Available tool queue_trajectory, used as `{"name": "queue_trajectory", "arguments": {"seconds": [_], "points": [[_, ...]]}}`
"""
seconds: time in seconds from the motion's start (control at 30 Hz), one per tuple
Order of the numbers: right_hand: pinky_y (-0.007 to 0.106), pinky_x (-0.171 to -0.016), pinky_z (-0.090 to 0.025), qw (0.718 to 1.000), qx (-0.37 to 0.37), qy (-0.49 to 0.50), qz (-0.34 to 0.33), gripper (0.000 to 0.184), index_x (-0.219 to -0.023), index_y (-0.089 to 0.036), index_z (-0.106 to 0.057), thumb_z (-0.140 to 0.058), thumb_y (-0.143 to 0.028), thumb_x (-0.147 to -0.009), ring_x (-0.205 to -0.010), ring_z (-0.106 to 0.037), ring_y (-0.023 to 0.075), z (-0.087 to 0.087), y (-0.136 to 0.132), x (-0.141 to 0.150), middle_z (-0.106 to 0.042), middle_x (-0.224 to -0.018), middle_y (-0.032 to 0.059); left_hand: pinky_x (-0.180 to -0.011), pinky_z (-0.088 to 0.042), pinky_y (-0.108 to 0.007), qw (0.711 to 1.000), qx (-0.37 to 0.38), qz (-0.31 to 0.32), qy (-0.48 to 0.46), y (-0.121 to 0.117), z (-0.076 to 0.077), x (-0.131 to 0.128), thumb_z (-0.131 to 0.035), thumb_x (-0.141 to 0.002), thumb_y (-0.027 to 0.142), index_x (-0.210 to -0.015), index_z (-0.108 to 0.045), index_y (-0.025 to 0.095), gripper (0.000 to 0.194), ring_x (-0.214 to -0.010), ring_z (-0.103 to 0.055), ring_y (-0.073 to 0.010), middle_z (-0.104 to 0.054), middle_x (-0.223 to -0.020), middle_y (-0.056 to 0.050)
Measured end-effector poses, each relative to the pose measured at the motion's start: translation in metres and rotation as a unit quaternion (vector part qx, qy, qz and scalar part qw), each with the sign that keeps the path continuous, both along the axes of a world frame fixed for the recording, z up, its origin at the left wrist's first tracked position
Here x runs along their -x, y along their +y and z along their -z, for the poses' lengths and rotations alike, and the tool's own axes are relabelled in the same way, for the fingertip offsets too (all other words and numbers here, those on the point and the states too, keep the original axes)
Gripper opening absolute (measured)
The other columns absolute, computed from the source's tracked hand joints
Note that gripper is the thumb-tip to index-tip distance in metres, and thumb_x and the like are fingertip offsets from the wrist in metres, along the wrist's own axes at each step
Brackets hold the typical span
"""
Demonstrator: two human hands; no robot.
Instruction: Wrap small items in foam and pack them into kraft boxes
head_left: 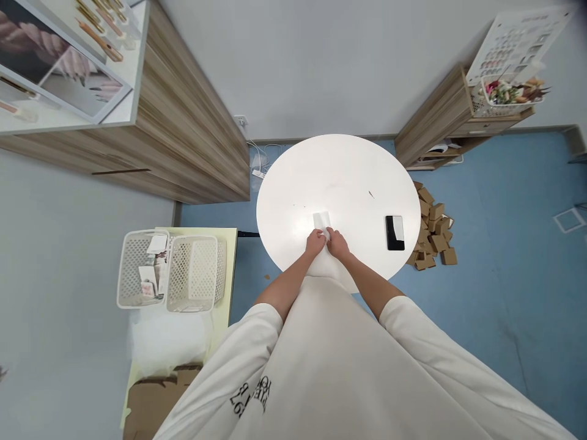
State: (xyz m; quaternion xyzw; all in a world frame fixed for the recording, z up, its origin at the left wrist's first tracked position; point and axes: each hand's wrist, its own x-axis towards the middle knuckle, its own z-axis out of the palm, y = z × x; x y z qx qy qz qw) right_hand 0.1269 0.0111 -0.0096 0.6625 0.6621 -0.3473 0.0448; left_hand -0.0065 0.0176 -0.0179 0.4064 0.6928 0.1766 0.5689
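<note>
A small white, slightly shiny flat piece (pixel 321 219), perhaps a film or paper sleeve, lies near the front of the round white table (pixel 339 171). My left hand (pixel 315 242) has its fingers closed at the piece's near left part. Close beside it, my right hand (pixel 338 243) pinches the near right part. The two hands almost touch, and they cover the piece's lower end. Its exact kind is too small to make out.
A black phone-like device (pixel 395 233) lies at the table's right. Several small brown boxes (pixel 438 235) are heaped on the floor beyond. On the left, white baskets (pixel 192 275) stand on a yellowish side table (pixel 228 256), near a tall wooden cabinet (pixel 192 122). A power strip (pixel 258 174) lies behind.
</note>
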Motion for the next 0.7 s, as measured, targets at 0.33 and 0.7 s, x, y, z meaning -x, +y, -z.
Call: {"name": "queue_trajectory", "arguments": {"seconds": [0.33, 0.7], "points": [[0.034, -0.079, -0.047, 0.993, -0.029, 0.077, -0.080, 0.048, -0.141, -0.023, -0.041, -0.046, -0.020, -0.094, -0.085, -0.061, 0.0223, -0.016, -0.017, -0.020, -0.058, -0.118, 0.0104, -0.093, -0.050, -0.031, 0.998, -0.024, 0.057, -0.029, -0.004, 0.005, 0.005, -0.057, -0.084, 0.012, -0.132, -0.056, 0.026, 0.051, -0.098, -0.068, -0.0165, -0.069, -0.109, -0.003], [0.039, -0.098, -0.040, 0.991, -0.058, -0.034, -0.118, 0.064, -0.153, -0.026, -0.042, -0.048, -0.012, -0.091, -0.120, -0.047, 0.0291, -0.021, -0.028, -0.016, -0.048, -0.138, 0.0146, -0.118, -0.027, -0.046, 0.894, -0.209, 0.335, 0.211, -0.014, -0.023, 0.010, -0.054, -0.081, 0.007, -0.147, -0.046, 0.021, 0.068, -0.146, -0.033, -0.0307, -0.040, -0.156, -0.014]]}}
